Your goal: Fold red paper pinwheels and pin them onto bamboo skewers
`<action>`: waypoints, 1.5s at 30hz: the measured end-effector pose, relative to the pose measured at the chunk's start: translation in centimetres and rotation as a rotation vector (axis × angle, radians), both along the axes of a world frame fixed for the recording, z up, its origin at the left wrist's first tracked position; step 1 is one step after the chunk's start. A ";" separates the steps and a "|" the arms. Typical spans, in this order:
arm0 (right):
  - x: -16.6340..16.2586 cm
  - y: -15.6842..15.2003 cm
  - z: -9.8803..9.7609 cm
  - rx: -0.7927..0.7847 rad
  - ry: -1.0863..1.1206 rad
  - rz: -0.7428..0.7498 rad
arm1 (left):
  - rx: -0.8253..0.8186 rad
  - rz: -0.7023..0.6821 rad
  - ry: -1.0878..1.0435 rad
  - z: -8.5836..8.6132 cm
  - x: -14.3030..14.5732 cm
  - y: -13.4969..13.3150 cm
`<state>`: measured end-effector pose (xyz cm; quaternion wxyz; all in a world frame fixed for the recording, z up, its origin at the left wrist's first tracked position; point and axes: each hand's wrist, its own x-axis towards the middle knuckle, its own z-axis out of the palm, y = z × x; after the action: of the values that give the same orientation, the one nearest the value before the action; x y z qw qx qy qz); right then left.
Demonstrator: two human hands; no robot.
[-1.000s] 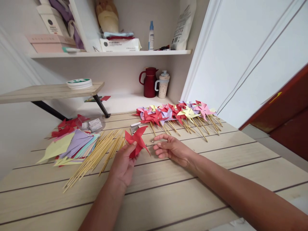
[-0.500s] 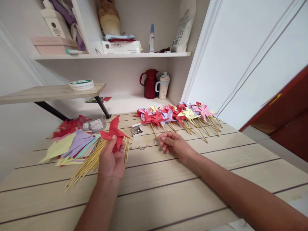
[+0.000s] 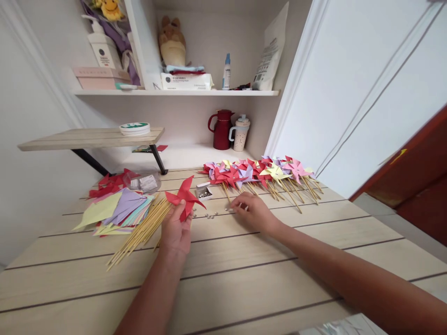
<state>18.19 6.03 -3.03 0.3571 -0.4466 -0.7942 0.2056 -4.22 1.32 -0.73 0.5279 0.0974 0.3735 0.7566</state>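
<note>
My left hand [image 3: 177, 229] pinches a folded red paper pinwheel head [image 3: 185, 197] above the wooden table [image 3: 244, 279], next to a bundle of bamboo sticks [image 3: 145, 226]. My right hand [image 3: 252, 211] rests palm down on the table with its fingers curled, fingertips by several small metal pins [image 3: 208, 215] scattered there. A small open pin box [image 3: 203, 191] stands just behind those pins. What, if anything, the right fingers pinch is hidden.
A stack of coloured paper squares [image 3: 117, 210] lies at the left, red cut paper [image 3: 110, 182] and a clear plastic box [image 3: 143, 181] behind it. Finished pinwheels on sticks [image 3: 260, 173] lie in a row at the back right. A red jug [image 3: 221, 130] and cup [image 3: 239, 133] stand by the wall.
My left hand carried the red pinwheel head left, over the sticks. My right hand turned palm down and lowered its fingers to the loose pins. The camera tilted up slightly.
</note>
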 end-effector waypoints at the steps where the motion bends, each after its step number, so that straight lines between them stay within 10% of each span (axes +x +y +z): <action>1: 0.0 -0.2 -0.3 0.015 -0.022 0.015 | -0.003 -0.017 0.004 -0.1 0.0 0.0; 45: -0.7 -0.3 -2.6 0.148 -0.105 -0.020 | -0.150 -0.073 0.011 0.1 0.2 -0.4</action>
<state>17.44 5.72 -5.66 0.3490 -0.4372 -0.8203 0.1190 -3.98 0.88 -0.58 0.5590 0.0754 0.4282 0.7060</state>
